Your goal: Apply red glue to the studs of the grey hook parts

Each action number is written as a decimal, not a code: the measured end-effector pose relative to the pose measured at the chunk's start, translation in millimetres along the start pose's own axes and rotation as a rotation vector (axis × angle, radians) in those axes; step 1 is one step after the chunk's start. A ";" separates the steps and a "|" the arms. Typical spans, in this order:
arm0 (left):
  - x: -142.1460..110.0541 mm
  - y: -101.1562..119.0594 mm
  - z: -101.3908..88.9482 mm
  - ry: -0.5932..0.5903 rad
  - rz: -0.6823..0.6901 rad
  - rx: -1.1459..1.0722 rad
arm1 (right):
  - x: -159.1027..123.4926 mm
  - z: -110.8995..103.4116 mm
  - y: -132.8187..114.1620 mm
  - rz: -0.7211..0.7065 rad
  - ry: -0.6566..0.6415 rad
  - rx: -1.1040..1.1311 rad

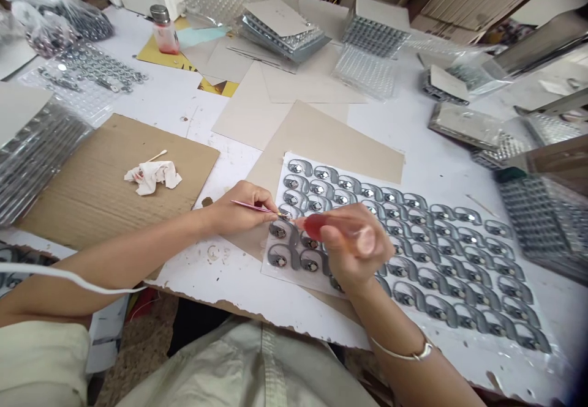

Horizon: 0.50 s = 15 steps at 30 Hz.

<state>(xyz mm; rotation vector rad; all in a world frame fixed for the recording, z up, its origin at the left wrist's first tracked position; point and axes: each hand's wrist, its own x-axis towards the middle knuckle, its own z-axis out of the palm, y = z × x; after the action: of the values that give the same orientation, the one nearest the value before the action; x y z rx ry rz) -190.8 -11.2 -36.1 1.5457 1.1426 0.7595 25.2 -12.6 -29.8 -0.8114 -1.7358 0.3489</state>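
Observation:
My left hand is closed in a pinch on a thin pink stick, whose yellowish tip points right, at the left edge of a sheet of small parts. My right hand is wrapped around a small squeeze bottle with red liquid, its nozzle pointing left, close to the left fingertips. Both hands are over the sheet of grey, curved parts with shiny round centres, laid out in rows. My right hand and forearm hide some of these parts. Whether the nozzle touches a part, I cannot tell.
On the left lies a cardboard sheet with a crumpled, red-stained tissue and a cotton swab. A lidded jar of red liquid stands farther back. Stacked plastic trays border the right side; grey boards lie beyond the sheet.

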 end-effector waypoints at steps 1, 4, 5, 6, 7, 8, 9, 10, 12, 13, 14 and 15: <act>0.2 0.8 -0.3 0.000 -0.021 -0.009 | 5.1 -2.8 -0.4 0.127 0.056 0.095; 2.3 4.9 -1.4 -0.002 -0.095 -0.087 | 28.0 -18.7 3.4 0.565 0.205 0.399; 3.2 6.8 -1.7 0.005 -0.119 -0.112 | 36.7 -25.9 6.8 0.698 0.219 0.497; 4.0 8.9 -2.0 0.021 -0.145 -0.126 | 44.9 -33.5 11.2 0.813 0.201 0.590; 4.5 11.2 -2.3 0.040 -0.173 -0.128 | 52.1 -41.0 16.1 0.904 0.153 0.674; 4.6 13.6 -2.6 0.056 -0.207 -0.124 | 58.0 -47.9 21.2 0.969 0.087 0.741; 4.4 15.9 -3.2 0.065 -0.247 -0.121 | 62.5 -53.8 26.0 1.007 0.018 0.791; 3.9 18.2 -4.0 0.065 -0.285 -0.125 | 65.5 -58.3 30.0 1.022 -0.050 0.825; 2.7 22.3 -6.2 0.055 -0.324 -0.136 | 68.3 -62.3 34.9 1.020 -0.146 0.864; 2.3 23.9 -7.2 0.051 -0.311 -0.129 | 68.7 -61.6 35.5 1.017 -0.170 0.876; 2.2 24.9 -7.8 0.054 -0.275 -0.105 | 68.9 -59.2 34.9 1.018 -0.174 0.883; 2.6 25.3 -7.6 0.067 -0.213 -0.061 | 69.2 -55.3 33.1 1.024 -0.157 0.883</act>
<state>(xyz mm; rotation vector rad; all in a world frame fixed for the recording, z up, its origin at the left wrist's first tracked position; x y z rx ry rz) -189.5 -6.7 -10.0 1.3313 1.2982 0.6992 79.0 48.5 18.3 -0.9291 -0.9630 1.7457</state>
